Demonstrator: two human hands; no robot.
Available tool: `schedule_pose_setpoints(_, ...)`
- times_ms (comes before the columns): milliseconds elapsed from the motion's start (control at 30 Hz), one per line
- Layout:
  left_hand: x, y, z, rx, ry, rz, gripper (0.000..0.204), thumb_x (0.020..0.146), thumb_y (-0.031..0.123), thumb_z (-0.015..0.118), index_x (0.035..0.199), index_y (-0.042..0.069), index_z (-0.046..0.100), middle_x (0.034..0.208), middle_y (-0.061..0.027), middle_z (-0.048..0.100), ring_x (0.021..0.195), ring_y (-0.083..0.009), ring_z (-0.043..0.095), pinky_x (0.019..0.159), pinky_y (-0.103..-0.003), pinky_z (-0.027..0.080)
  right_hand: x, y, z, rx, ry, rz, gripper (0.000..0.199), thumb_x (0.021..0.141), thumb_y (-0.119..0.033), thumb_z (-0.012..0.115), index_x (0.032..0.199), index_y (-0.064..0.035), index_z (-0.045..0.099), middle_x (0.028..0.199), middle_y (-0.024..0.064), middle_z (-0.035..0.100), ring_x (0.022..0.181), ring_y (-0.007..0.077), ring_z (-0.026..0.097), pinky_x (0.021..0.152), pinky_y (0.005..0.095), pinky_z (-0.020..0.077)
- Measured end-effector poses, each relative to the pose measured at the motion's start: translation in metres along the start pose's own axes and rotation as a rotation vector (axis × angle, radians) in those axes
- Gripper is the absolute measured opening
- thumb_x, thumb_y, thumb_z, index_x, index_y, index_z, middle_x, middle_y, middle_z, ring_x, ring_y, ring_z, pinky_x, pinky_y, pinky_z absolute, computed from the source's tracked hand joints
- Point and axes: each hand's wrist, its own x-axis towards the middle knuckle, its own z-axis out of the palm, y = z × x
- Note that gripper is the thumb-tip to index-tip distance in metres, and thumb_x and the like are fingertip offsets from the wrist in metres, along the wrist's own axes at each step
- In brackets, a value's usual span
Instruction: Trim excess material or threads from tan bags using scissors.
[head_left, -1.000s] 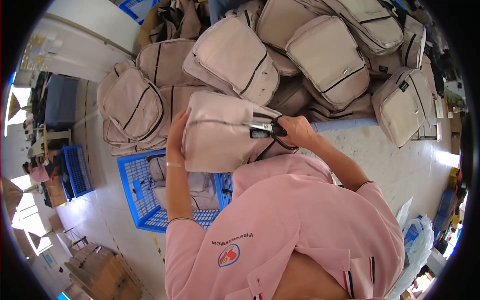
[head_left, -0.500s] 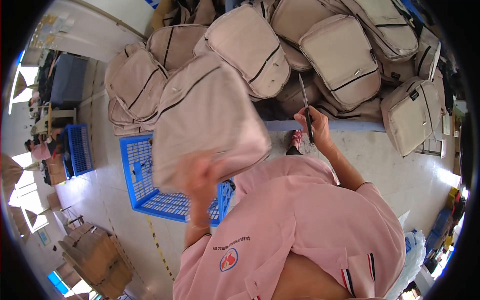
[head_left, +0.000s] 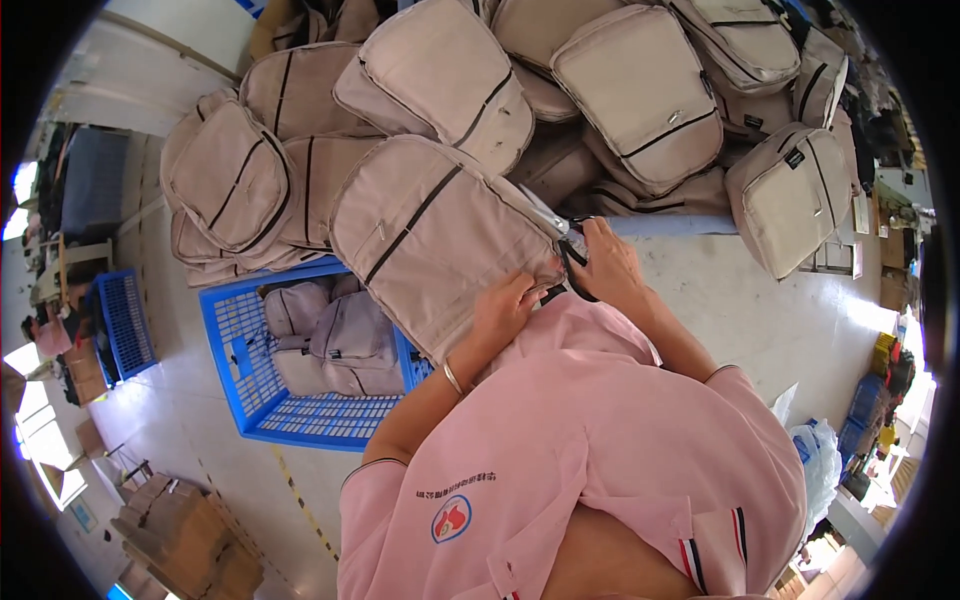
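Note:
A beige-pink backpack (head_left: 435, 240) with a black zip stripe lies tilted in front of me, its far end against the pile. My left hand (head_left: 503, 312) is closed on its near edge, close to the bottom corner. Beside that corner, my right hand (head_left: 607, 268) is wrapped round a pair of scissors (head_left: 543, 208) with dark handles. The metal blades point away from me along the bag's right side. Where the right fingers meet the bag, dark trim or strap shows, and the exact contact is partly hidden.
Many similar backpacks (head_left: 640, 95) are heaped on a table with a pale blue edge (head_left: 680, 225). A blue plastic crate (head_left: 232, 360) holding several backpacks stands on the floor at my left. Stacked cardboard (head_left: 190, 535) is at lower left, a clear plastic bag (head_left: 818, 460) at right.
The backpack has swung up and settled in front of me, uncovering the crate's contents. My left hand has moved right to its near corner; my right hand with the scissors has come down beside it.

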Motion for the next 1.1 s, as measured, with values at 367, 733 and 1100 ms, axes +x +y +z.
schedule_pose_setpoints(367, 0.0, -0.008, 0.004, -0.009, -0.056, 0.016, 0.021, 0.082, 0.024, 0.071, 0.088, 0.007, 0.06, 0.089, -0.0085, 0.062, 0.078, -0.0332, 0.063, 0.063, -0.043, 0.05, 0.038, -0.021, 0.023, -0.255, 0.008, -0.037, 0.061, 0.079, -0.051, 0.071, 0.097, 0.0047, 0.053, 0.102, 0.0222, 0.058, 0.096, 0.04, 0.062, 0.079, 0.0477, 0.0523)
schedule_pose_setpoints(733, 0.003, -0.009, 0.006, -0.021, -0.04, 0.018, 0.02, 0.082, 0.023, 0.073, 0.09, 0.007, 0.065, 0.093, -0.01, 0.065, 0.078, -0.0332, 0.065, 0.065, -0.043, 0.051, 0.038, -0.027, 0.035, -0.212, -0.071, 0.038, 0.062, 0.086, -0.056, 0.065, 0.095, 0.0043, 0.053, 0.094, 0.026, 0.063, 0.082, 0.0427, 0.066, 0.071, 0.0483, 0.0537)
schedule_pose_setpoints(1100, 0.003, -0.009, 0.005, -0.016, -0.062, 0.051, 0.022, 0.084, 0.024, 0.069, 0.085, 0.006, 0.057, 0.09, -0.0111, 0.062, 0.076, -0.0365, 0.063, 0.063, -0.046, 0.05, 0.047, -0.022, 0.025, -0.206, -0.052, -0.025, 0.063, 0.084, -0.058, 0.066, 0.097, 0.0019, 0.052, 0.099, 0.0235, 0.061, 0.091, 0.0425, 0.063, 0.073, 0.0501, 0.0506)
